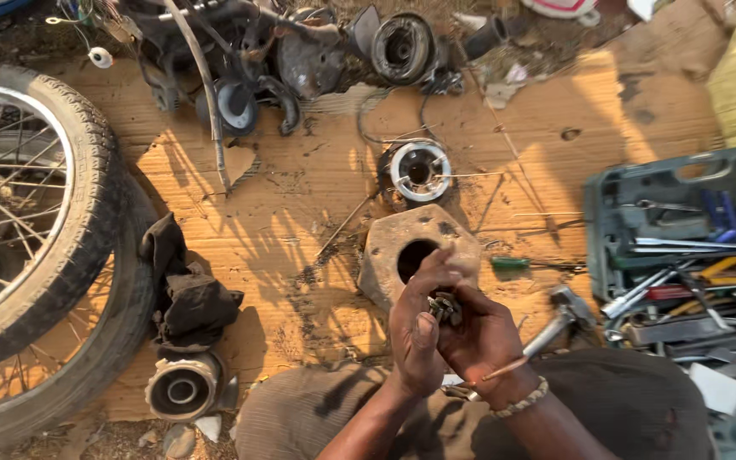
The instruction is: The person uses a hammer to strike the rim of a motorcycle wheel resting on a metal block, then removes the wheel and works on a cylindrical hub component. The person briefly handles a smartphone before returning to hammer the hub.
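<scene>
1. The floor is flattened brown cardboard laid over bare dirt, stained dark in patches.
2. Strong, low sunlight throws long spoke-like shadows across it.
3. A spoked wheel with its tyre lies at the left.
4. An open grey toolbox sits at the right.
5. Dark engine parts are heaped along the top edge.

- A small, grimy metal part, greyish and irregular in shape, is pinched between the fingertips of both hands, raised above the person's lap.
- It sits in front of a hollow tan block, off the cardboard sheet; finer details are too small to tell.
</scene>
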